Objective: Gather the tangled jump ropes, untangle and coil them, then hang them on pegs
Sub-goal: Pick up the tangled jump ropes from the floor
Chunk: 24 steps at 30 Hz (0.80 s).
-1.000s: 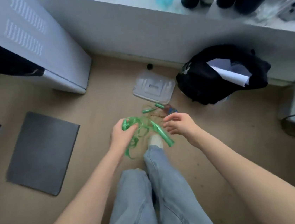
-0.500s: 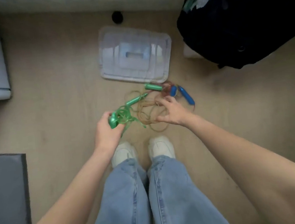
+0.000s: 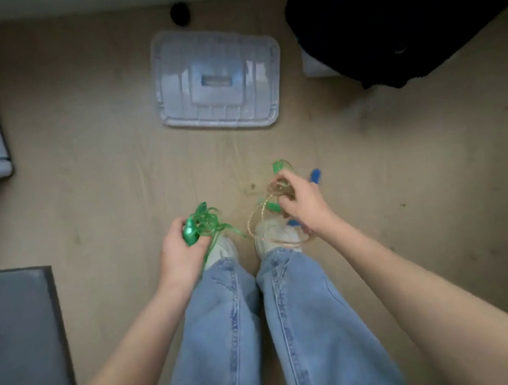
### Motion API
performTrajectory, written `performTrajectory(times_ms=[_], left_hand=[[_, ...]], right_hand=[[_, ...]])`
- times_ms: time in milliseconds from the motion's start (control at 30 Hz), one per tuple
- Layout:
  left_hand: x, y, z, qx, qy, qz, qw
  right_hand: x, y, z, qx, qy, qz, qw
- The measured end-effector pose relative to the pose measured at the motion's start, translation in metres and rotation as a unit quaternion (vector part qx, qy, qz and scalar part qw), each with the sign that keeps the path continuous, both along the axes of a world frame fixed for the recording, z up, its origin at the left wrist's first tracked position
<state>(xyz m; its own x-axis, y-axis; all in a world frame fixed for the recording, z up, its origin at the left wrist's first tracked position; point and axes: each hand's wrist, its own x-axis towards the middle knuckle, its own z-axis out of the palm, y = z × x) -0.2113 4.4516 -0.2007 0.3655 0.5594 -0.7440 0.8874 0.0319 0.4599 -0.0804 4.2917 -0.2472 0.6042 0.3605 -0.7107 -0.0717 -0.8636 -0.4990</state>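
A tan wood-look floor (image 3: 103, 184) fills the view beneath a standing person in jeans (image 3: 231, 337) and pale shoes (image 3: 275, 237). The left hand (image 3: 179, 254) has its grip clenched round a bunched green jump rope (image 3: 205, 221), just left of centre. At about two o'clock from it, the right hand (image 3: 302, 201) grips a tangle of clear rope (image 3: 262, 220) with green and blue handles. At twelve o'clock lies a clear plastic lid (image 3: 217, 79); a black bag (image 3: 400, 17) sits at one o'clock, a grey mat (image 3: 20, 345) at eight.

Glossy green plastic rope (image 3: 205, 221); clear ribbed plastic lid (image 3: 217, 77); wood-grain floor (image 3: 102, 178).
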Motion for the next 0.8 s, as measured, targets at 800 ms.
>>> performTrajectory(times_ms=[800], left_hand=[[0.038,-0.162,0.54,-0.327,-0.161,-0.471,0.803]], right_hand=[[-0.171,-0.228,0.596,0.26,-0.098,-0.607,0.744]])
